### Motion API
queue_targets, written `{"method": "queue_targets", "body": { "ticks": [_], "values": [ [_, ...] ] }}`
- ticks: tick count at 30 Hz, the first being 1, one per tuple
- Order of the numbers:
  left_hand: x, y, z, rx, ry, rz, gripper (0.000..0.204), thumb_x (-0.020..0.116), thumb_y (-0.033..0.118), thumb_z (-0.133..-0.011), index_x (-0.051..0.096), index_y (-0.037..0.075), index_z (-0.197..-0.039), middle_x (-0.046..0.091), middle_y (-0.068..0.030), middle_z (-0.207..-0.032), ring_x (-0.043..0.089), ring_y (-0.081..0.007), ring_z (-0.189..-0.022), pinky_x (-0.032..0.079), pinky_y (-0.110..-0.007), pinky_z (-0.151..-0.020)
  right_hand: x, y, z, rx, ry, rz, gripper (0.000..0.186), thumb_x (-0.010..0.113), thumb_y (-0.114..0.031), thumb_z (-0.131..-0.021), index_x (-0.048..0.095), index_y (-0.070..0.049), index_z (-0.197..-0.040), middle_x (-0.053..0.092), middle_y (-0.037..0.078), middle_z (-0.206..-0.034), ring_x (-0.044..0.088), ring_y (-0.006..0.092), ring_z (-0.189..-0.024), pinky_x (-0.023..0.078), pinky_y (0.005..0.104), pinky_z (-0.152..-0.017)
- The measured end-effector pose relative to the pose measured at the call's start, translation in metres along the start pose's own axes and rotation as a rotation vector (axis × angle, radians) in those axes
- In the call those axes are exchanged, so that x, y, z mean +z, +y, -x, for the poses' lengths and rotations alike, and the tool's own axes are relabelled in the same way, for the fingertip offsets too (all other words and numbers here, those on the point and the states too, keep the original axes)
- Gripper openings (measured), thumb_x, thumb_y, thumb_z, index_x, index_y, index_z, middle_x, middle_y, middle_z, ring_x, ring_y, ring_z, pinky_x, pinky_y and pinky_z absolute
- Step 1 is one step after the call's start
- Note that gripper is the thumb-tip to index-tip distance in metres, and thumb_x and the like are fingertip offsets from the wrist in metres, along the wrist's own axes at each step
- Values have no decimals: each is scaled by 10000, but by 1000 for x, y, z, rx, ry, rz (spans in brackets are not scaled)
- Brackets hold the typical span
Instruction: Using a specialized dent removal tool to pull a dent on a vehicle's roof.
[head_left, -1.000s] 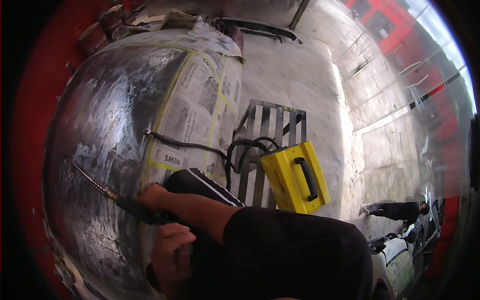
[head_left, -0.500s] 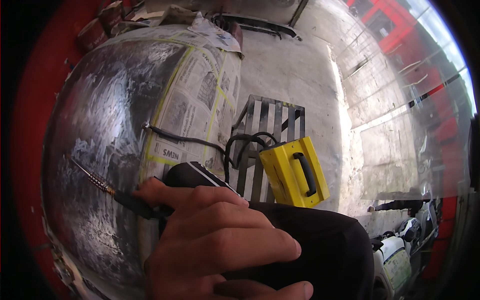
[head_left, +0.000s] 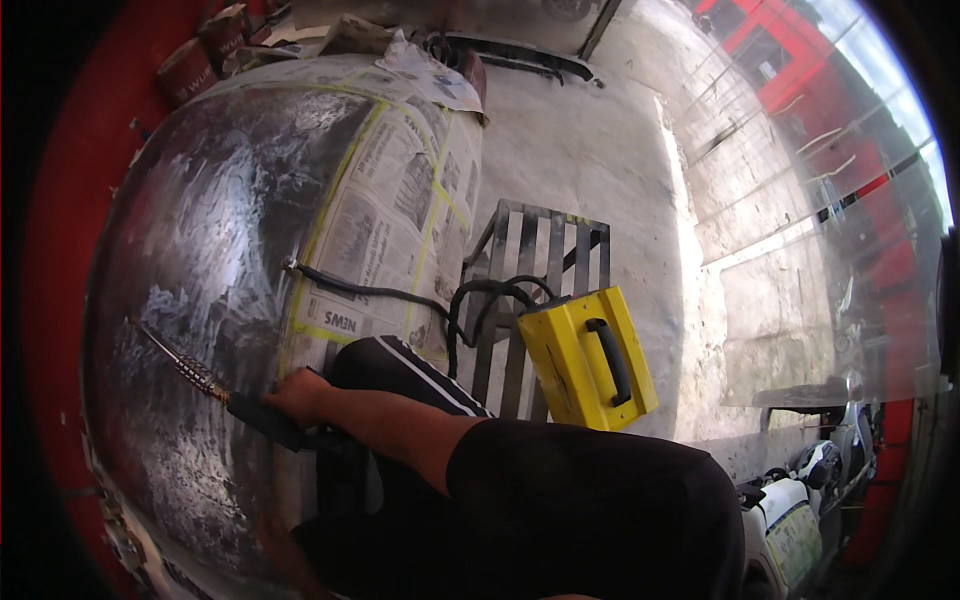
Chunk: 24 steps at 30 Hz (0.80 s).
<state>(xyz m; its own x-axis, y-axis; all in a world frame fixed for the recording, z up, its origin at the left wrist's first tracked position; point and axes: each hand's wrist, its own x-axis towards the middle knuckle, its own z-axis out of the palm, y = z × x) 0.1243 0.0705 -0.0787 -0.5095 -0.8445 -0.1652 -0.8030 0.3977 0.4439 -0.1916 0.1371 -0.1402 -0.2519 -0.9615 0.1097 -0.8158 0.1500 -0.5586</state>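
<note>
Right hand clenched on the black-handled metal welding-type tool, tip directed at the curved panel.
The operator's right hand (head_left: 298,395) grips the black handle of the long black-handled tool (head_left: 262,420), which lies tilted over the dark grey, white-streaked metal panel (head_left: 215,230); from where I stand, I cannot tell whether its slender pointed tip touches the surface. The left hand (head_left: 285,555) is a blur near the lower edge, its state not discernible. Beside the panel's bare area, printed newspaper sheets (head_left: 362,240) are bordered with yellow tape (head_left: 345,170). A black cable (head_left: 385,291) runs from the panel's edge toward a yellow box-shaped unit with a black carry handle (head_left: 560,350), seated on a dark slatted metal stand (head_left: 513,300).
</note>
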Motion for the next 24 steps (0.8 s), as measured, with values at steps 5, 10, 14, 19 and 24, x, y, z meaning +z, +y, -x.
{"method": "queue_targets", "body": {
  "ticks": [5,10,14,19,24],
  "values": [
    [30,-108,63,-79,78,128,543,494,336,-1009,412,-12,-1417,419,-227,-1446,382,-340,-1355,252,-433,-1158,10,7,-2,23,-9,5,537,713,-242,-657,592,-212,-1179,658,100,-883,676,312,-841,521,449,-688],
    [31,-73,90,-54,119,20,600,490,341,-1009,314,-7,-1465,310,-224,-1512,315,-347,-1396,237,-444,-1164,6,3,-2,26,-39,9,558,709,-239,-664,585,-218,-1208,657,94,-903,675,311,-862,520,446,-702],
    [36,-62,104,30,170,-102,628,476,372,-1008,285,2,-1478,287,-227,-1520,302,-367,-1399,238,-455,-1160,8,6,-3,29,-36,15,580,715,-241,-660,578,-216,-1223,656,95,-904,674,307,-870,520,441,-711],
    [35,-26,127,-42,172,-338,650,433,438,-1010,297,5,-1475,317,-234,-1499,326,-360,-1386,275,-444,-1135,1,1,-2,13,-70,9,593,727,-237,-653,574,-213,-1225,656,92,-909,674,304,-876,521,438,-719],
    [25,22,145,-64,158,-170,859,550,595,-897,273,42,-1494,214,-346,-1492,277,-511,-1355,260,-598,-1096,1,2,-1,12,-54,22,592,727,-235,-653,571,-215,-1224,655,93,-904,675,305,-859,522,437,-708]
  ]
}}
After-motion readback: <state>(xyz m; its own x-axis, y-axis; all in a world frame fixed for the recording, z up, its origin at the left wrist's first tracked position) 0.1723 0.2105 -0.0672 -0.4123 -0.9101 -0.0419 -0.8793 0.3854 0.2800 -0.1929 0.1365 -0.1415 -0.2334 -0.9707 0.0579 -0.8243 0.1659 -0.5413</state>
